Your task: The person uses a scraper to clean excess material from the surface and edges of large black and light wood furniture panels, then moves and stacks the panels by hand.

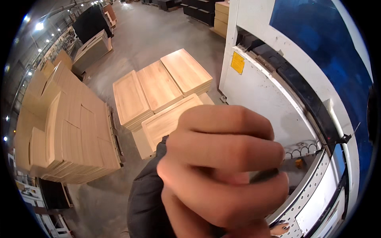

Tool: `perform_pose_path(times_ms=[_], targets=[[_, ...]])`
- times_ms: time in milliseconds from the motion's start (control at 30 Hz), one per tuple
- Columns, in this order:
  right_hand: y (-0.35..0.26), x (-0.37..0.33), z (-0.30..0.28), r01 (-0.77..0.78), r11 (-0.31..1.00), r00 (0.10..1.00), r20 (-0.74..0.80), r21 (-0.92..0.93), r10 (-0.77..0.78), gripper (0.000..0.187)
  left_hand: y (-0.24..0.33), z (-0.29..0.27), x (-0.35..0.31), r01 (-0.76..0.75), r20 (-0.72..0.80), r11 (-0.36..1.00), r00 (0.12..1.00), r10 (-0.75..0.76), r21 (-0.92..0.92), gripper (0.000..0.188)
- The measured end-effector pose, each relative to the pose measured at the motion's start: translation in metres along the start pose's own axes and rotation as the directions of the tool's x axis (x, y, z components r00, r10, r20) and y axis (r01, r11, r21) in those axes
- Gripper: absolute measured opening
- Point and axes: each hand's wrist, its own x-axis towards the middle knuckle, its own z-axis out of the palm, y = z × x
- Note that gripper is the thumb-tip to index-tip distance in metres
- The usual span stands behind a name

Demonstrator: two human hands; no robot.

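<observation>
My left hand (pixel 226 158) is raised close in front of me and covers much of the middle of the view. Its fingers are curled into a closed grip. A small dark gap or object shows between the fingers, and I cannot make out what it is. Behind the hand hangs a dark sleeve (pixel 147 198). At the lower right, far smaller, my right hand (pixel 280 229) rests on the edge of a white dotted machine bed (pixel 287 214). Its fingers look stretched out, and the rest of it is hidden behind the left hand.
Stacks of light wood panels (pixel 158 85) sit on the floor ahead. A taller panel pile (pixel 79 131) stands on the left. On the right rises a large white machine (pixel 266 95) with a blue window (pixel 317 35). Dark stacks (pixel 198 14) lie farther off.
</observation>
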Motion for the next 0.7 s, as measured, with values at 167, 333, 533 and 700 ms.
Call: perform_pose_path(times_ms=[167, 333, 533, 700], targets=[[-0.057, -0.058, -0.005, 0.186, 0.980, 0.975, -0.107, -0.072, -0.193, 0.045, -0.072, -0.018, -0.043, 0.195, 0.081, 0.976, 0.976, -0.203, 0.096, 0.010], [-0.157, -0.128, 0.068, 0.391, 0.894, 0.891, 0.153, 0.218, -0.427, 0.033, -0.135, 0.042, -0.192, 0.659, 0.257, 0.751, 0.719, -0.646, 0.043, 0.016], [-0.316, -0.183, 0.172, 0.011, 0.849, 0.703, 0.599, 0.528, -0.382, 0.037, -0.076, 0.001, -0.520, 0.601, 0.480, 0.271, -0.217, -0.850, 0.752, 0.020], [-0.378, -0.216, 0.236, -0.052, 0.772, 0.465, 0.700, 0.633, -0.543, 0.034, 0.075, -0.137, -0.661, 0.521, -0.306, -0.722, -0.670, -0.676, 0.455, 0.031]])
